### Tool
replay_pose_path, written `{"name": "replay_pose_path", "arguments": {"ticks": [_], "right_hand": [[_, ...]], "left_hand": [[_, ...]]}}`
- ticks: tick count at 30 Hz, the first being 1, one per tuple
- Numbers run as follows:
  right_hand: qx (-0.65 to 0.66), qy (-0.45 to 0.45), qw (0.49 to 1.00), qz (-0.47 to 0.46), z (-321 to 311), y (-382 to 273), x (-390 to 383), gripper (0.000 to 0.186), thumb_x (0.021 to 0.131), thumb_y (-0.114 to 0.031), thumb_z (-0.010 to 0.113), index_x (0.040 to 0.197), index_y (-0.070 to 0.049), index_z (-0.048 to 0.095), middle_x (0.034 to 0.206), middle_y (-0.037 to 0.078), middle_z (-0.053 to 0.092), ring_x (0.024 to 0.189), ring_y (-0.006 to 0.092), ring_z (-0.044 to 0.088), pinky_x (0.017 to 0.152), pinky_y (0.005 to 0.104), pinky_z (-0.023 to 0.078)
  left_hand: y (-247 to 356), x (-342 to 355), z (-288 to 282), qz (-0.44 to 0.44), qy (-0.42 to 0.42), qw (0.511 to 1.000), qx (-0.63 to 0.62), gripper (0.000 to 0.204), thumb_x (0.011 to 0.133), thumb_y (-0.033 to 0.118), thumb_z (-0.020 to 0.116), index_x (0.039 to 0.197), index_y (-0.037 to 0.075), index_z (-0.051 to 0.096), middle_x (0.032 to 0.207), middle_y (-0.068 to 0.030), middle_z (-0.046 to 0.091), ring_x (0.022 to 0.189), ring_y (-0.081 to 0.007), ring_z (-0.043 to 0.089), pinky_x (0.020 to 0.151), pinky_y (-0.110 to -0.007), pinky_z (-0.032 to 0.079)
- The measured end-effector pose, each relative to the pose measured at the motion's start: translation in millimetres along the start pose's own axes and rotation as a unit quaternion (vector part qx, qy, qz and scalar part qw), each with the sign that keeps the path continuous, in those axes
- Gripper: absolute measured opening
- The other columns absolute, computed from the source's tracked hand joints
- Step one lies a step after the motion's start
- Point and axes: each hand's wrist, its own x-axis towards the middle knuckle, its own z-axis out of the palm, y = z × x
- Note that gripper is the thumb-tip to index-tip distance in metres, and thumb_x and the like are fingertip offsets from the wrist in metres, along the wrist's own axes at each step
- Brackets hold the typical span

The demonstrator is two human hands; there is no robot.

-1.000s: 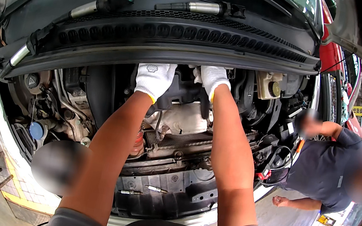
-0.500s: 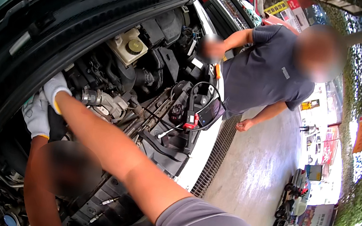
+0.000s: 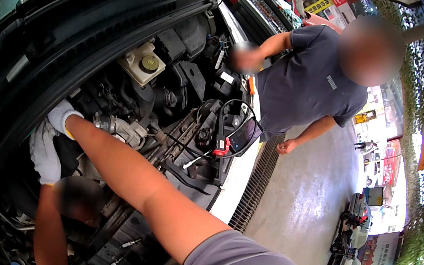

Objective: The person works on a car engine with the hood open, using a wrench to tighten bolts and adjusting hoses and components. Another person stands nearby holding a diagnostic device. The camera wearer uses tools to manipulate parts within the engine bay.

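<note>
Both my hands wear white knitted gloves and reach deep into the car's engine bay, below the black cowl edge (image 3: 122, 63) at the windscreen side. My right hand (image 3: 62, 116) lies behind a metal-ended hose fitting (image 3: 106, 123), its fingers out of sight among the parts. Just below it, my left hand (image 3: 47, 153) is stretched into the same gap, beside a dark part. The fingers of both hands are hidden, so I cannot see whether they hold anything. A blurred patch covers the area beside my left wrist.
A fluid reservoir (image 3: 136, 62) with a round cap stands farther along the bay. On the front panel rests a red-and-black device (image 3: 221, 146) with a looped black cable. Two slim metal parts (image 3: 131, 243) lie nearer me. A co-worker (image 3: 311, 82) stands at the car's front, one hand over the bay.
My left glove and wrist have shifted slightly down in the picture, toward me. My right hand stays in nearly the same spot. The view has tilted a little; the co-worker stands much as before.
</note>
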Motion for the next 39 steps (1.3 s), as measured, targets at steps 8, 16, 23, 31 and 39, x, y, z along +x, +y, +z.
{"name": "replay_pose_path", "arguments": {"ticks": [8, 16, 23, 31, 39], "right_hand": [[0.369, 0.051, 0.917, 0.145, 15, -9, -6, 0.024, 0.106, -0.015, 0.053, 0.125, -0.004, 0.063, 0.109, 0.016, 0.073, 0.093, 0.0328, 0.073, 0.074, 0.0449, 0.061], [0.697, 0.098, 0.641, 0.306, 21, -72, -6, 0.024, 0.107, -0.020, 0.052, 0.121, -0.006, 0.065, 0.106, 0.006, 0.071, 0.087, 0.0230, 0.070, 0.073, 0.0380, 0.058], [-0.049, 0.023, 0.996, 0.065, 34, -21, 15, 0.023, 0.102, -0.015, 0.058, 0.119, -0.003, 0.068, 0.115, 0.013, 0.072, 0.103, 0.0221, 0.071, 0.084, 0.0369, 0.057], [-0.393, -0.148, 0.903, -0.094, 9, -69, -12, 0.058, 0.099, -0.046, 0.063, 0.149, -0.018, 0.055, 0.139, 0.009, 0.067, 0.127, 0.0276, 0.062, 0.109, 0.0426, 0.046], [-0.297, -0.246, 0.904, -0.187, -23, 6, 6, 0.085, 0.076, -0.052, 0.088, 0.139, 0.000, 0.066, 0.148, 0.022, 0.062, 0.142, 0.0344, 0.054, 0.119, 0.0402, 0.045]], "left_hand": [[81, -29, -49, -0.248, -0.160, 0.913, -0.280, 0.077, 0.097, 0.012, 0.067, 0.166, 0.008, 0.032, 0.119, -0.0071, 0.066, 0.068, -0.0053, 0.054, 0.057, -0.022, 0.048], [-17, 29, -103, -0.119, -0.226, 0.957, 0.139, 0.041, 0.098, 0.020, 0.066, 0.135, 0.003, 0.064, 0.127, -0.0157, 0.069, 0.103, -0.0269, 0.069, 0.089, -0.037, 0.055], [39, 24, -82, -0.377, -0.303, 0.792, -0.373, 0.013, 0.096, 0.019, 0.073, 0.098, 0.008, 0.068, 0.067, 0.0029, 0.057, 0.045, -0.0060, 0.046, 0.041, -0.021, 0.033], [36, 2, -81, -0.324, -0.235, 0.810, -0.428, 0.019, 0.099, 0.016, 0.067, 0.083, 0.013, 0.056, 0.057, 0.0065, 0.042, 0.042, -0.0058, 0.037, 0.041, -0.021, 0.026], [89, -64, 54, -0.286, -0.102, 0.700, -0.646, 0.037, 0.107, 0.023, 0.063, 0.137, 0.003, 0.054, 0.119, -0.0025, 0.057, 0.104, -0.0140, 0.058, 0.087, -0.031, 0.048]]}}
